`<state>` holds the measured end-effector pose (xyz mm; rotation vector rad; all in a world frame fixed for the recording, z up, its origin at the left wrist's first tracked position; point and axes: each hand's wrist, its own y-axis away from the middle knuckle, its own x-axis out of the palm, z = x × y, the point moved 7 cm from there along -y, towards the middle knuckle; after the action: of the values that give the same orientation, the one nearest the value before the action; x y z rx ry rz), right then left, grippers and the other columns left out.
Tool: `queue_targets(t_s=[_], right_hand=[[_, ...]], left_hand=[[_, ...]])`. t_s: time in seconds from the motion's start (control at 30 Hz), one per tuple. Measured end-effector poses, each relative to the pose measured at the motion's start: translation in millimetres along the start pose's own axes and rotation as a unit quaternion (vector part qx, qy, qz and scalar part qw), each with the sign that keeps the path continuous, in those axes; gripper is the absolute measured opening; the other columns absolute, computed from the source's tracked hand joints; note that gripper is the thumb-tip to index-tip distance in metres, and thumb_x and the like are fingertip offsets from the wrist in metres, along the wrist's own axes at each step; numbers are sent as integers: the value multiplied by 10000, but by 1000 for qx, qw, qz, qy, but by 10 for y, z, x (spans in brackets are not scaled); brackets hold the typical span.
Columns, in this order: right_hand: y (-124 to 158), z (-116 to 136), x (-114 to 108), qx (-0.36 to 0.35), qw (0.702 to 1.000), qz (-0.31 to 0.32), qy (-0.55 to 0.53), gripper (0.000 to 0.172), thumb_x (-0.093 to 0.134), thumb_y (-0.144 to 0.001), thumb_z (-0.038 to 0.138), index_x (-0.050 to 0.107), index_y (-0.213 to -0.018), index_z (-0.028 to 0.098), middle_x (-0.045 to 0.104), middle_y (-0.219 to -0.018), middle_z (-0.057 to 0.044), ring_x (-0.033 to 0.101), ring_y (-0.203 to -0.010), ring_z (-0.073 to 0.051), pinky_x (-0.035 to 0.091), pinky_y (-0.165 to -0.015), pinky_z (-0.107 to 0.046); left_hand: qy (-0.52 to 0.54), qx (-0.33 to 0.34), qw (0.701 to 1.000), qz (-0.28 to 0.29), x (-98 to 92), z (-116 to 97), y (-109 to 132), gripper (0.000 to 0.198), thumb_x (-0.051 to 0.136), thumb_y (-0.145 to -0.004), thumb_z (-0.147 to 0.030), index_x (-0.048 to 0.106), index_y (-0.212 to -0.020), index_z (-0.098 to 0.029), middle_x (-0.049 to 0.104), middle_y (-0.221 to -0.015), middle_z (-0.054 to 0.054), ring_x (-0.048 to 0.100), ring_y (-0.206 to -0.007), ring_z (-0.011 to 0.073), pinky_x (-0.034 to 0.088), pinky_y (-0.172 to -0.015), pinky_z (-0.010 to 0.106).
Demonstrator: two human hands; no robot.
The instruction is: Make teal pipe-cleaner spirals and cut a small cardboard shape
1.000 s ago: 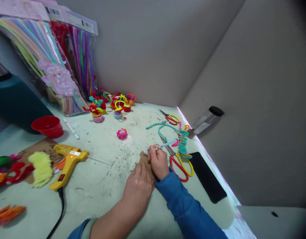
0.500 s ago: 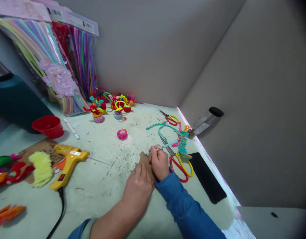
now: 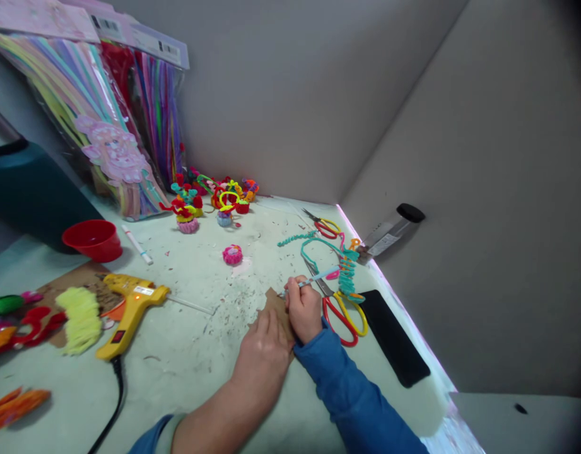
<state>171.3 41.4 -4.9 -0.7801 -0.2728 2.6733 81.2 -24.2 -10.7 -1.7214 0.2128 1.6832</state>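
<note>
My left hand (image 3: 265,345) lies flat with fingers stretched over a small piece of brown cardboard (image 3: 274,299), pressing it to the table. My right hand (image 3: 303,310) is closed around a light blue pen (image 3: 325,273), whose tip meets the cardboard near its upper edge. Much of the cardboard is hidden under both hands. Just right of my right hand lie large scissors (image 3: 341,318) with red and yellow handles. Beyond them is a coiled teal pipe cleaner (image 3: 347,274).
A yellow hot glue gun (image 3: 135,309) lies left, near a red cup (image 3: 94,241) and a white marker (image 3: 137,244). Small scissors (image 3: 324,225), a black phone (image 3: 394,337) and a clear tube (image 3: 389,233) are right. A pink pipe-cleaner piece (image 3: 232,255) sits mid-table.
The pen's upper end has tilted slightly in my right hand. My left hand stays on the cardboard, and the rest looks the same.
</note>
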Motion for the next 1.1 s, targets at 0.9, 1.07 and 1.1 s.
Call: queue_targets(t_s=[0.9,1.07,1.1], right_hand=[[22,26,-40,-14,999,-17,45,314,370,-882,330,494,-633,185,533,-518,11,535,-495,-127,381,-538,-217],[24,35,-23,-15,999,-3,40,306,382,-880,323,495,-630,187,525,-495,17,543,-486,-125,385,-528,-208],[25,41,-20,-16,999,0,37,306,382,-879,321,496,-628,188,526,-494,17,546,-487,-125,387,-529,-206]], left_hand=[[32,15,998,54,110,-17,15,324,419,-867,-176,635,-1047,-14,626,-1102,226,564,-1074,305,450,-880,425],[81,15,994,74,119,-15,18,312,412,-861,-152,625,-1052,-30,624,-1111,219,547,-1099,309,427,-909,453],[90,13,993,73,116,-12,19,312,409,-859,-144,621,-1056,-27,623,-1111,223,547,-1098,309,424,-913,455]])
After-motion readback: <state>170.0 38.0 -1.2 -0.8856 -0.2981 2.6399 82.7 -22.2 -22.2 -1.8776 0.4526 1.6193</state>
